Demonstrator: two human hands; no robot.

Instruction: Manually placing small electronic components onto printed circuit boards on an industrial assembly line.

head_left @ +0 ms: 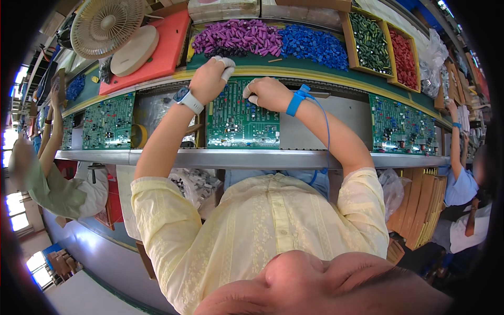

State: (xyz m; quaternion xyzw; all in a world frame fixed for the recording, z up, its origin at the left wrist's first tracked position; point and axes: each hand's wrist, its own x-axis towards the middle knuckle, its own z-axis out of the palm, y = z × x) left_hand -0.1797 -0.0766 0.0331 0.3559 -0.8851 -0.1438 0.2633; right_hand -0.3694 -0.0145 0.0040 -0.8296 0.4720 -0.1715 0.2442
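Note:
A green circuit board (244, 123) lies before me, its surface dotted with small parts. Over its upper right part is my right hand (269, 94), fingers curled together and pointing down; what they hold, if anything, is hidden. My left hand (211, 79) reaches past the board's far edge to a small heap of black components (227, 52). Its fingers are bent together at the heap, and I cannot make out anything between them. White covers wrap fingertips on both hands. A watch (188, 98) sits on my left wrist, a blue corded strap (299, 100) on my right.
Purple components (241, 37) and blue components (315, 44) lie heaped beyond the board. Boxes of dark green parts (370, 44) and red parts (403, 60) stand right. Other boards (108, 122) (401, 126) flank mine. A fan (107, 22) stands far left; people work at both sides.

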